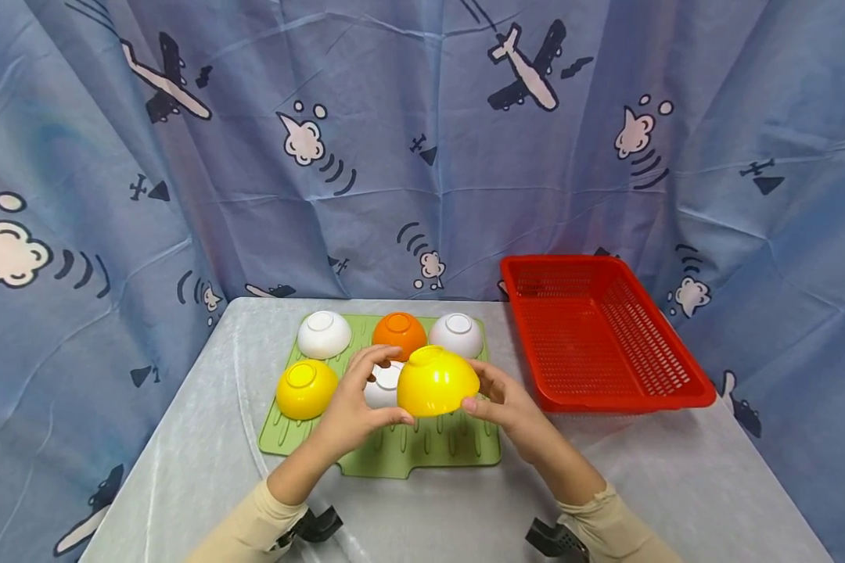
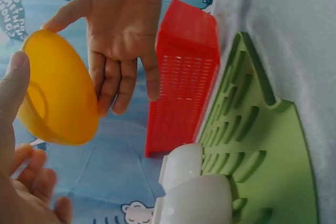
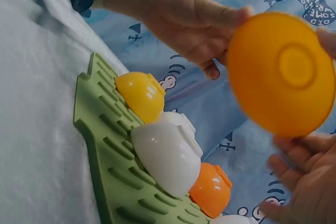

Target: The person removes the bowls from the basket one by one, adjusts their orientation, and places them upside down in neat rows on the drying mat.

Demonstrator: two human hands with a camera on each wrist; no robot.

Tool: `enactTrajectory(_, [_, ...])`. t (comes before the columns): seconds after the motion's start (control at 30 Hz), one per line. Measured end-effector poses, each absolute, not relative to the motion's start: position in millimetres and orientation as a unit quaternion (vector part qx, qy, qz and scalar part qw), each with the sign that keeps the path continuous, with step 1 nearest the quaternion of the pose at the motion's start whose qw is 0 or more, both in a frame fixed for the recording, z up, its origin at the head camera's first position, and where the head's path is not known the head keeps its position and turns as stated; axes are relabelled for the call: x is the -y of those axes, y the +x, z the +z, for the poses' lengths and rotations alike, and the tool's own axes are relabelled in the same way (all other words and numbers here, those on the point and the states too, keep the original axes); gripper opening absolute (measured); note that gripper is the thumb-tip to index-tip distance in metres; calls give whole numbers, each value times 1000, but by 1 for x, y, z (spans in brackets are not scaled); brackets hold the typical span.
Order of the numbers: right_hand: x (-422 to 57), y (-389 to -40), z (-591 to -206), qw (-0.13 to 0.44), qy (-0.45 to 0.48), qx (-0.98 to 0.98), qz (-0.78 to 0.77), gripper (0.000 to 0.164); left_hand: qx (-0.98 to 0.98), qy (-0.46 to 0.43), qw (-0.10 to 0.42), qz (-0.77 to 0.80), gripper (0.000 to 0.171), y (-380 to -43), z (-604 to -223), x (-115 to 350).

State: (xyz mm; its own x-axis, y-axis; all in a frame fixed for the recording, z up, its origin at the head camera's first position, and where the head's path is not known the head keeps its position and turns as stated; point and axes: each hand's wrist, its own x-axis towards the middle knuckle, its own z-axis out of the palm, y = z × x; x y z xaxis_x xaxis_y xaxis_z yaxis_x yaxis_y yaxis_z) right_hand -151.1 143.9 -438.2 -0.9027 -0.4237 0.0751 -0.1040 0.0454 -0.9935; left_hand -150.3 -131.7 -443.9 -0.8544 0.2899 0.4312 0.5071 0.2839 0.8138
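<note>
A yellow bowl (image 1: 436, 385), tilted with its base up, is held in the air above the green drying mat (image 1: 408, 461). My right hand (image 1: 508, 407) pinches it at the right side, thumb at the rim and fingers behind. On the other side my left hand (image 1: 355, 407) has its thumb tip at the rim. The left fingers (image 2: 37, 174) are spread and look apart from the bowl in the left wrist view. Upside down on the mat stand another yellow bowl (image 1: 307, 389), an orange bowl (image 1: 399, 335) and white bowls (image 1: 324, 335), one partly hidden behind the left hand.
A red perforated basket (image 1: 623, 403) stands right of the mat on the pale cloth-covered table (image 1: 204, 469). Behind the table hangs a blue curtain (image 1: 380, 156) printed with planes and clouds.
</note>
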Motion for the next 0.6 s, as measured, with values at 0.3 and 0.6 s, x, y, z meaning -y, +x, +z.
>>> enactTrajectory(0.3, [-143,-151,-444,45,-247,-711,-657,83,786,-225,25,-575,83,-153,-442,140])
enactTrajectory(0.6, [-146,-152,-447,9,-229,-788,-571,87,814,-240,2,-529,74,-162,-442,144])
